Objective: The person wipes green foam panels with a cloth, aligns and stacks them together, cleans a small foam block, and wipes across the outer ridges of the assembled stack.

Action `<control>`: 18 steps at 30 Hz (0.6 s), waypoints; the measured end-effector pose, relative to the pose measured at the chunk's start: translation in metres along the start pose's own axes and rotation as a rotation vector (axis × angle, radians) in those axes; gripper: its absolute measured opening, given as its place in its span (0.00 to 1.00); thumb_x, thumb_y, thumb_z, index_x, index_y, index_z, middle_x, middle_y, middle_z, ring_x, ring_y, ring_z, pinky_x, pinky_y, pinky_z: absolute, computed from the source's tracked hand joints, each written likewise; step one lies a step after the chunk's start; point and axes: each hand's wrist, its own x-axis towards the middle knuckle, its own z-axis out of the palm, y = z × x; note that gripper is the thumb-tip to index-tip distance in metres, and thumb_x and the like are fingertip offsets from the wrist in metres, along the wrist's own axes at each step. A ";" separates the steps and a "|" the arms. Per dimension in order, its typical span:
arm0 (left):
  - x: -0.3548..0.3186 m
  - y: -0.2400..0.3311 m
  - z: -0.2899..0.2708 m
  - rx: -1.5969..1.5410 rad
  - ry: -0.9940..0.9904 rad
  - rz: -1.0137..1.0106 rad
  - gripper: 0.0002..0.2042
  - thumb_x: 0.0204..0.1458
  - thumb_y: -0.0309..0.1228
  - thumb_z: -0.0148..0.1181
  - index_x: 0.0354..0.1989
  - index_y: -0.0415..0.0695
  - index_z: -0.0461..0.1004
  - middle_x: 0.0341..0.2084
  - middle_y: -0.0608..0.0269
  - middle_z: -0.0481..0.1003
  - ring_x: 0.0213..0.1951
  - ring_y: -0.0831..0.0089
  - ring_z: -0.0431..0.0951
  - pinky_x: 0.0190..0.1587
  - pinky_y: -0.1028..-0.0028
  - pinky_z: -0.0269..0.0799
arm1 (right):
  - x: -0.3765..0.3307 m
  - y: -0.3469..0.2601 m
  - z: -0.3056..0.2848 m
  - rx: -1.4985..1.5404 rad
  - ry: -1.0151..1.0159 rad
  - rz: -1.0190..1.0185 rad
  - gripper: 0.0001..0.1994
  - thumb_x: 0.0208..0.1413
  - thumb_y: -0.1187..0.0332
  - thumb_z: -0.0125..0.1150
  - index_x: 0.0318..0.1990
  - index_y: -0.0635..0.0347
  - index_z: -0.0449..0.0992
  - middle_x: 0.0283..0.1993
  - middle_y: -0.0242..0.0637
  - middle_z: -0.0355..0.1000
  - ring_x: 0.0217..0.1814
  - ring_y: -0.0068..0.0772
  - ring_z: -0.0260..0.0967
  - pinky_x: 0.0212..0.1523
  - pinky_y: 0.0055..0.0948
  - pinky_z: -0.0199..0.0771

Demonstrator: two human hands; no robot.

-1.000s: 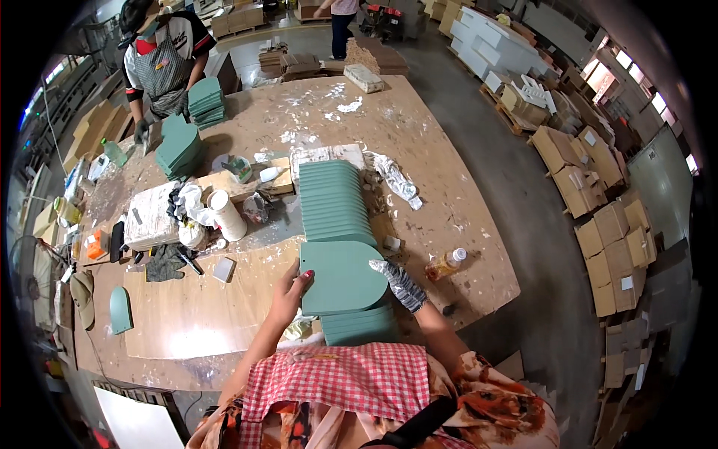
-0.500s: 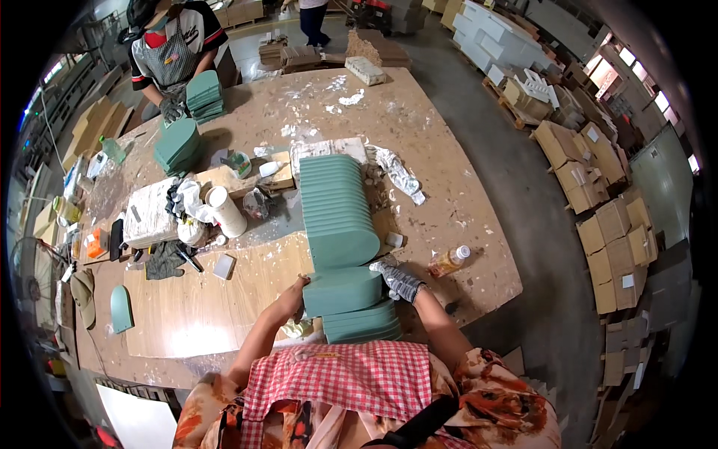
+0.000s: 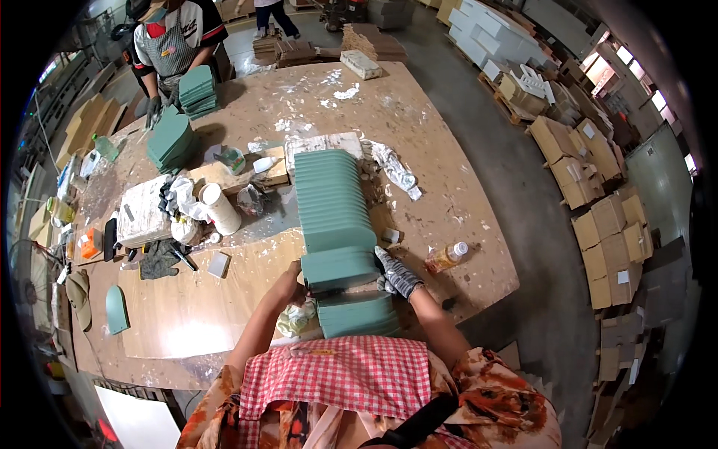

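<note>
A flat green board (image 3: 340, 268) with one rounded end is held between my two hands. My bare left hand (image 3: 288, 286) grips its left edge. On the opposite edge is my right hand (image 3: 400, 274), in a grey striped glove, fingers closed on it. Just beyond, a long row of overlapping green boards (image 3: 334, 196) of the same shape leans away from me, and the held board meets its near end. Close to my apron lies a pile of green boards (image 3: 357, 315). Crumpled pale cloth (image 3: 296, 319) lies beside my left wrist.
A bottle of amber liquid (image 3: 447, 257) stands to the right. On the left are a white roll (image 3: 221, 208), a dark glove (image 3: 160, 259) and a single green board (image 3: 117, 310). Across the table (image 3: 441, 157), a co-worker (image 3: 176, 49) stands behind green stacks (image 3: 170, 140).
Both hands have moved the held board away from me, off the near pile and up to the row. The far co-worker's hands have shifted at the green stacks.
</note>
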 end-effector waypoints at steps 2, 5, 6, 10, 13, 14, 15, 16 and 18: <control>-0.007 0.001 0.007 -0.012 0.048 -0.022 0.35 0.55 0.63 0.27 0.52 0.42 0.65 0.18 0.54 0.71 0.17 0.68 0.69 0.22 0.68 0.71 | -0.018 -0.009 0.011 -0.120 0.000 -0.077 0.36 0.58 0.35 0.36 0.47 0.62 0.75 0.24 0.40 0.71 0.27 0.33 0.67 0.35 0.33 0.69; -0.009 -0.001 0.013 -0.049 0.127 -0.046 0.37 0.56 0.64 0.26 0.56 0.44 0.62 0.19 0.54 0.73 0.18 0.67 0.71 0.24 0.68 0.72 | -0.023 0.005 0.022 -0.200 0.023 -0.210 0.34 0.62 0.38 0.32 0.49 0.59 0.74 0.25 0.42 0.72 0.30 0.37 0.70 0.45 0.35 0.69; -0.013 0.004 0.021 -0.034 0.147 0.012 0.36 0.56 0.63 0.27 0.56 0.43 0.63 0.19 0.52 0.74 0.19 0.65 0.72 0.24 0.67 0.73 | -0.008 0.030 0.024 -0.303 0.183 -0.517 0.33 0.63 0.39 0.30 0.49 0.59 0.74 0.28 0.44 0.73 0.34 0.38 0.72 0.48 0.34 0.69; -0.013 -0.001 0.020 -0.050 0.118 0.118 0.35 0.56 0.60 0.25 0.59 0.46 0.61 0.23 0.48 0.77 0.20 0.63 0.74 0.26 0.65 0.74 | -0.011 0.019 0.028 -0.387 0.171 -0.362 0.26 0.65 0.49 0.32 0.55 0.56 0.69 0.43 0.49 0.74 0.46 0.43 0.73 0.56 0.33 0.67; -0.008 0.009 0.015 -0.028 0.057 0.095 0.33 0.56 0.58 0.24 0.60 0.48 0.60 0.24 0.47 0.77 0.23 0.63 0.76 0.28 0.64 0.74 | -0.006 0.018 0.021 -0.237 0.208 -0.892 0.30 0.65 0.48 0.31 0.67 0.58 0.55 0.60 0.53 0.65 0.55 0.54 0.67 0.61 0.39 0.63; -0.010 0.003 0.010 -0.042 0.073 0.071 0.33 0.56 0.58 0.24 0.60 0.48 0.60 0.24 0.47 0.77 0.23 0.63 0.76 0.28 0.64 0.74 | -0.026 0.002 0.011 -0.635 0.006 -0.549 0.38 0.62 0.39 0.32 0.65 0.65 0.56 0.59 0.59 0.64 0.59 0.56 0.64 0.64 0.41 0.60; -0.011 0.011 0.014 0.011 0.111 0.106 0.33 0.56 0.56 0.24 0.55 0.42 0.63 0.22 0.47 0.76 0.23 0.62 0.75 0.30 0.63 0.73 | -0.034 -0.013 0.013 -0.636 0.007 -0.539 0.38 0.62 0.39 0.32 0.65 0.65 0.56 0.59 0.59 0.64 0.59 0.56 0.64 0.64 0.41 0.60; -0.019 0.013 0.014 0.057 0.176 0.141 0.33 0.57 0.54 0.23 0.51 0.37 0.66 0.20 0.48 0.74 0.24 0.60 0.74 0.31 0.62 0.72 | -0.035 -0.025 0.022 -0.511 0.115 -0.451 0.35 0.61 0.45 0.42 0.66 0.63 0.55 0.57 0.58 0.66 0.58 0.53 0.65 0.62 0.42 0.61; -0.023 0.022 0.020 0.119 0.182 0.144 0.31 0.58 0.52 0.26 0.51 0.37 0.66 0.23 0.48 0.74 0.28 0.60 0.74 0.35 0.62 0.72 | -0.049 -0.044 0.014 -0.346 0.184 -0.266 0.47 0.51 0.35 0.53 0.67 0.66 0.54 0.64 0.61 0.58 0.66 0.57 0.56 0.66 0.43 0.56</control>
